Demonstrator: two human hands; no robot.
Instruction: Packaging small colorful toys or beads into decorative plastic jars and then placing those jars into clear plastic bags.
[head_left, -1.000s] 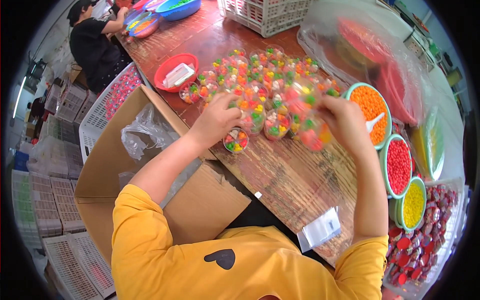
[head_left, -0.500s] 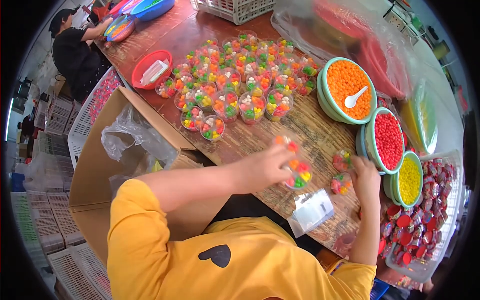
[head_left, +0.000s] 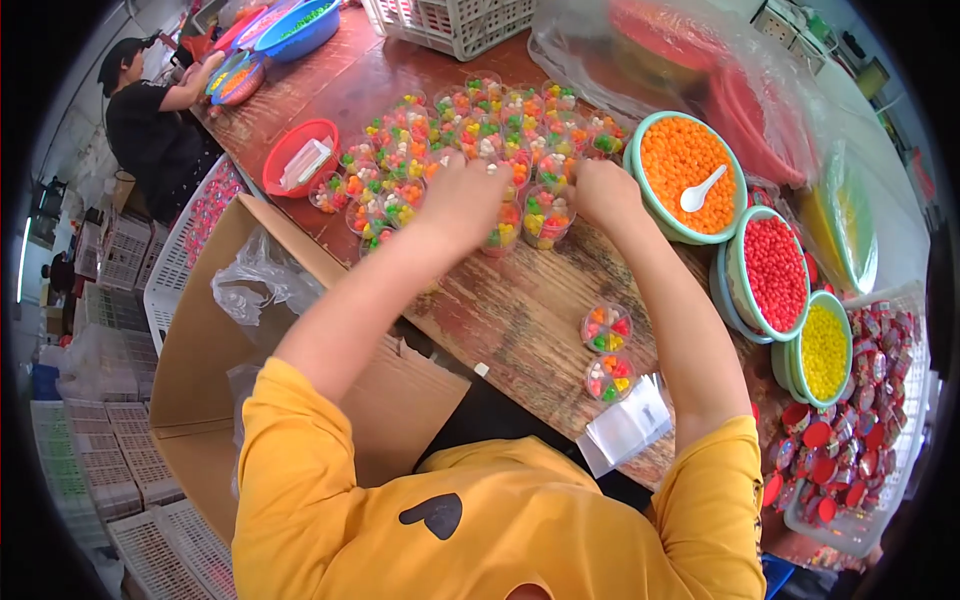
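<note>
My left hand [head_left: 464,203] reaches over a dense cluster of clear plastic cups [head_left: 547,217] filled with colourful candy-like pieces. Its fingers curl down among the cups; what they grip is hidden. At the cluster's right edge, my right hand [head_left: 606,192] is closed beside the near cups, its fingertips hidden too. Closer to me stand two separate cups, one behind the other: the far filled cup [head_left: 607,327] and the near filled cup [head_left: 610,377]. Touching the nearer one is a stack of clear plastic sheets or bags [head_left: 628,425].
On the right stand bowls of orange pieces [head_left: 685,175], red pieces [head_left: 775,280] and yellow pieces [head_left: 822,347], beside a bin of red-lidded packs [head_left: 850,450]. A cardboard box [head_left: 195,400] and a red basin [head_left: 283,150] lie left. Another person [head_left: 155,125] works far left.
Both hands have moved forward to the cup cluster. The left hand has let go of the cups it held near the front edge; two cups now stand by the plastic sheets.
</note>
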